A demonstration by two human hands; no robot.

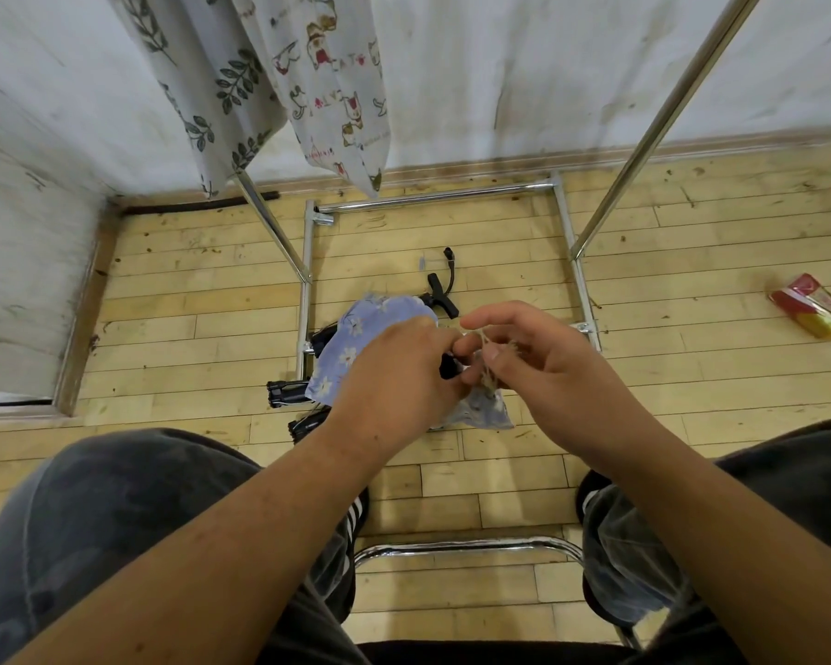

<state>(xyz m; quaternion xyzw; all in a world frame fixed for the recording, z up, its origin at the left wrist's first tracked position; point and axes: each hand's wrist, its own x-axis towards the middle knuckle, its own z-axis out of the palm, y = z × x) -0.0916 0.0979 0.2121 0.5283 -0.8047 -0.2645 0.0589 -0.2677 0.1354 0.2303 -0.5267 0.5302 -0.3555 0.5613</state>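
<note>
A light blue cloth pouch (356, 338) with white flowers hangs in front of me above the floor. My left hand (394, 371) grips the pouch from the left, its fingers curled over the fabric and over something small and black. My right hand (533, 357) pinches the pouch's tan twine drawstring (488, 362) between thumb and fingers, close against the left hand. The lower corner of the pouch (485, 415) shows below both hands. Most of the pouch's mouth is hidden by my fingers.
A chrome clothes rack (567, 232) stands on the wood floor ahead, with two printed cloths (322, 88) hanging from it. A black folded tripod (289, 393) and black parts lie on the floor beneath the pouch. A red and yellow packet (816, 307) lies at the right. My knees flank a chrome chair bar (466, 547).
</note>
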